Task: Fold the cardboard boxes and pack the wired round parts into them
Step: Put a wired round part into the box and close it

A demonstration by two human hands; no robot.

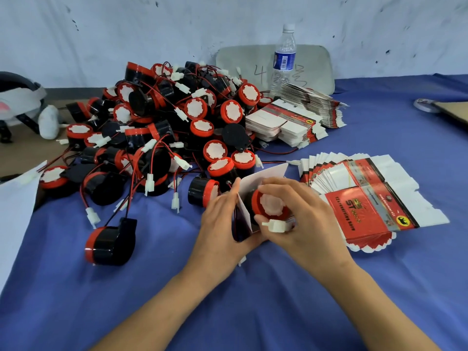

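Observation:
A folded-up cardboard box (255, 179) stands open on the blue cloth at centre, its white flap raised. My left hand (222, 224) grips the box's left side. My right hand (301, 214) holds a red-and-black wired round part (268, 205) in the box's opening, its white plug (277, 226) under my fingers. A big pile of the same round parts (162, 127) with red-black wires lies behind and to the left. One loose part (110, 243) lies at the near left. A fanned stack of flat red-and-white boxes (367, 198) lies to the right.
More flat box stacks (291, 122) sit behind the pile, beside a plastic water bottle (283, 59) and a grey board (314, 64) against the wall. A white sheet (15, 211) lies at the left edge, a helmet-like object (17, 97) at far left, brown cardboard (453, 110) at far right.

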